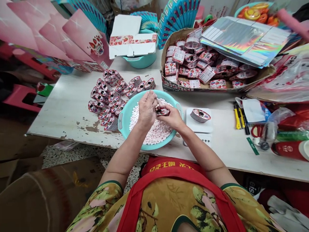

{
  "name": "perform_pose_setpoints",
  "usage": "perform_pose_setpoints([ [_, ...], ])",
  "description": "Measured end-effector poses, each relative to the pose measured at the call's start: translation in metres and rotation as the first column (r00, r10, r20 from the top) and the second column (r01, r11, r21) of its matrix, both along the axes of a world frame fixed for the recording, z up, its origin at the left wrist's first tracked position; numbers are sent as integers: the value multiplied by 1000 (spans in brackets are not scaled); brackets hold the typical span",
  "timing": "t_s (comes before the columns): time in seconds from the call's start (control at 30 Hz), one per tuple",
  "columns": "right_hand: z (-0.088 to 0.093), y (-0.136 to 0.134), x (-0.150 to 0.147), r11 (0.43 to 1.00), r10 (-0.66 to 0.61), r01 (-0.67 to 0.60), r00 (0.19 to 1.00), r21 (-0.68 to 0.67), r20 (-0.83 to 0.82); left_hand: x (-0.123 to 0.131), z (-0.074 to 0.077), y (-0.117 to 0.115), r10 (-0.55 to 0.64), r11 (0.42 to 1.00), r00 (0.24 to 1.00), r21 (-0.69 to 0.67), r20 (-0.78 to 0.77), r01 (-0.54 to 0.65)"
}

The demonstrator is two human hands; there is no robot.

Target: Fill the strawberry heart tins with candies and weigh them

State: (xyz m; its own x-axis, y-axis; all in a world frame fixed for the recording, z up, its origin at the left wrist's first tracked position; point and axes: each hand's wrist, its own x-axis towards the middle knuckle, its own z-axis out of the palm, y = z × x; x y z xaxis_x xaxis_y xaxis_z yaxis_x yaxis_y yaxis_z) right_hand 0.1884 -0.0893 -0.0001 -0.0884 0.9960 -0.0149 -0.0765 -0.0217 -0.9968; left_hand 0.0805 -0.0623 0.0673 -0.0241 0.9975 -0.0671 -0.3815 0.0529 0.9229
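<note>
A turquoise basin (122, 117) holds a heap of small white-pink candies (154, 133). Above it, my right hand (173, 117) grips a small strawberry-printed box (162, 111), its dark oval opening facing up. My left hand (147, 108) is closed, fingertips together close to that box; what lies in its fingers is hidden. Right of the basin, another printed box (200, 115) rests on a white scale (190, 126). To the left, several similar boxes (113, 96) with holes in their tops stand grouped on the table (60, 112).
Behind, a carton (166, 84) is full of printed boxes, with shiny holographic sheets (243, 37) lying across it. Pink printed cards (82, 35) stand at back left. Yellow cutters (236, 117), red scissors (256, 130) and a red cup (287, 149) lie on the right.
</note>
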Motion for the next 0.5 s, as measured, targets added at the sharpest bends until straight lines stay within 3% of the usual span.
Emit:
perform_pose_setpoints([
  [0.3,2,-4,4,1000,1,-1,1000,15,-28,-3,8,7,35,999,999,-31,-41,-37],
  [0.43,19,-38,51,1000,-24,25,999,7,-34,-3,8,20,77,993,989,96,-130,-65],
  [0.5,25,-59,91,973,-226,226,974,46,-22,11,-1,24,-3,983,958,175,-286,55],
])
